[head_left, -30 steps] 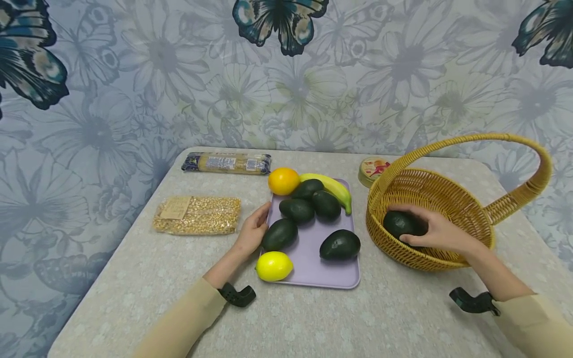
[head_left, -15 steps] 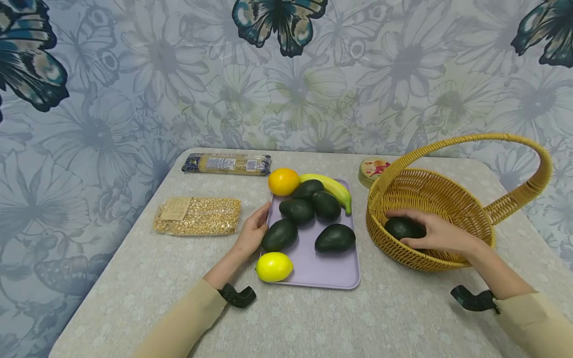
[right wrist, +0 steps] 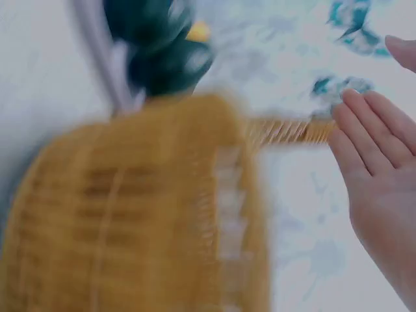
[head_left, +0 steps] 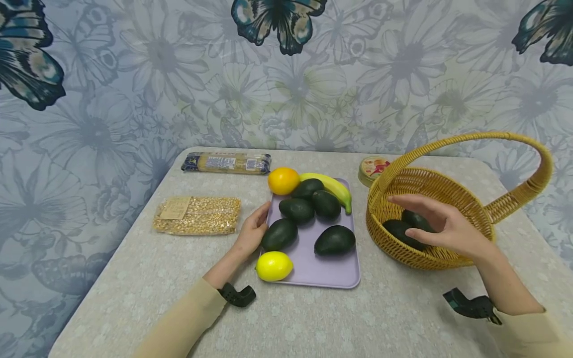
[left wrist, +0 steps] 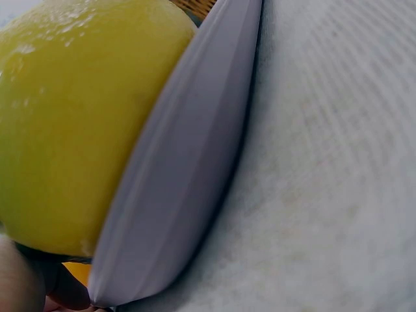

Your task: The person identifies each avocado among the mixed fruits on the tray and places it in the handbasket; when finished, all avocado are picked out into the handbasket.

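The left hand (head_left: 251,233) rests against the left edge of the lilac tray (head_left: 313,274), beside an avocado (head_left: 280,235). On the tray lie several avocados, a banana (head_left: 333,190), an orange fruit (head_left: 284,181) and a lemon (head_left: 274,266); the lemon (left wrist: 78,123) fills much of the left wrist view. Above the wicker basket (head_left: 380,242) the right hand (head_left: 447,226) is spread, thumb and fingers apart, holding nothing. Two avocados show inside, one (head_left: 403,233) in front of another (head_left: 417,220). In the right wrist view the right hand (right wrist: 383,175) has straight fingers over the basket (right wrist: 130,214).
A bag of corn kernels (head_left: 210,216) lies on the table left of the tray, with a long pasta packet (head_left: 227,163) behind it. A round tin (head_left: 372,170) stands behind the basket's left side. The basket handle (head_left: 465,140) arches high. Patterned wallpaper backs the table.
The right hand has let go of the avocado in the basket and lifted slightly, uncovering a second one there. The tray's right avocado has shifted a little left. The left hand has stayed put.
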Motion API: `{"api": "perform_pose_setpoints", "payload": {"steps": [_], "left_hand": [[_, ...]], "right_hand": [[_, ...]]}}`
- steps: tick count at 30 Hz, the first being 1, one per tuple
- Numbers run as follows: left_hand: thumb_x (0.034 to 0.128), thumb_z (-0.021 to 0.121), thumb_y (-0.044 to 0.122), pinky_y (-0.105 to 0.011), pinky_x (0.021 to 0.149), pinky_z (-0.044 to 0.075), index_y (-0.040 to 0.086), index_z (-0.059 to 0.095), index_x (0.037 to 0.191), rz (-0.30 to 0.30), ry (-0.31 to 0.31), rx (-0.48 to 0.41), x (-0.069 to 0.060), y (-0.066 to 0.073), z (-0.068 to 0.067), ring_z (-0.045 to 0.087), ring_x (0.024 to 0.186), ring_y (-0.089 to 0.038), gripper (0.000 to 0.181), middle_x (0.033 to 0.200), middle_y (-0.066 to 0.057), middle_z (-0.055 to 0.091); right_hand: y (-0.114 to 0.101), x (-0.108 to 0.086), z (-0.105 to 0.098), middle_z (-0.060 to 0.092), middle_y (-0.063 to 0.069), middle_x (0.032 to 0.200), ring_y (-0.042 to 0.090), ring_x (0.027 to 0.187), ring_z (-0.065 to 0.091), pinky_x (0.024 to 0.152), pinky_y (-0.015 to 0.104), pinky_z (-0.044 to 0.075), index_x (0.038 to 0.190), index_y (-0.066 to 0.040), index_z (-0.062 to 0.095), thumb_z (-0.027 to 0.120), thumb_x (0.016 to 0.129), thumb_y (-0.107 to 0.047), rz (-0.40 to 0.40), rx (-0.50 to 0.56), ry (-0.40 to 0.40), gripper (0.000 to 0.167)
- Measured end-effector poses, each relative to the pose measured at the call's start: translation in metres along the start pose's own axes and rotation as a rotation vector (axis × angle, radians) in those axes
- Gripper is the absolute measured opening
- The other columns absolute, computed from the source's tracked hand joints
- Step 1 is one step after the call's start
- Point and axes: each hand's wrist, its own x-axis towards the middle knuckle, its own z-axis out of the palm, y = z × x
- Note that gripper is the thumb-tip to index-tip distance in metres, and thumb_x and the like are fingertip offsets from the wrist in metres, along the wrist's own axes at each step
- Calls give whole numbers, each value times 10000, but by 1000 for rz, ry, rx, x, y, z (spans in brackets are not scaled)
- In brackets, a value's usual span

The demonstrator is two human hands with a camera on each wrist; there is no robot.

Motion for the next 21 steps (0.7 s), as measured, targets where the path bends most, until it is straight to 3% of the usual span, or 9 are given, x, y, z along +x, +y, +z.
{"api": "perform_pose_setpoints", "payload": {"steps": [3, 6, 13, 17, 21], "left_hand": [[900, 345, -150, -395, 1113, 225, -64, 292, 1438, 5, 13, -5, 4, -11, -1, 250, 1374, -312, 547, 1496, -218, 269], [905, 348, -140, -381, 1113, 231, -43, 306, 1442, 15, 27, 0, 6, -18, 1, 264, 1372, -291, 547, 1495, -196, 286], [892, 360, -140, -392, 1106, 249, -53, 324, 1432, 30, 50, 15, 6, -18, 2, 285, 1363, -297, 547, 1485, -195, 310], [889, 364, -144, -392, 1104, 251, -54, 323, 1432, 28, 48, 19, 6, -19, 2, 285, 1363, -301, 552, 1483, -200, 311], [892, 364, -140, -381, 1103, 254, -48, 329, 1432, 29, 51, 19, 7, -19, 2, 291, 1361, -292, 549, 1480, -196, 317]], "right_hand": [[-6, 14, 20, 431, 290, 1348, 305, 1276, 402, 1056, 298, 339, 1280, 242, 361, 663, 774, 155, -133, 35, 40, 595], [-2, 25, 45, 456, 288, 1320, 284, 1264, 421, 1055, 307, 343, 1273, 226, 387, 717, 768, 76, -166, -16, 71, 622], [42, 32, 93, 504, 117, 1347, 224, 1259, 433, 1056, 258, 321, 1342, 5, 473, 839, 681, -90, -2, -347, -2, 762], [62, 30, 100, 479, 58, 1382, 225, 1276, 418, 1058, 286, 327, 1376, -74, 463, 833, 708, -167, 82, -388, 35, 770], [70, 30, 100, 494, 43, 1369, 213, 1279, 417, 1059, 289, 325, 1368, -90, 478, 823, 721, -153, 140, -341, 87, 737]]}}
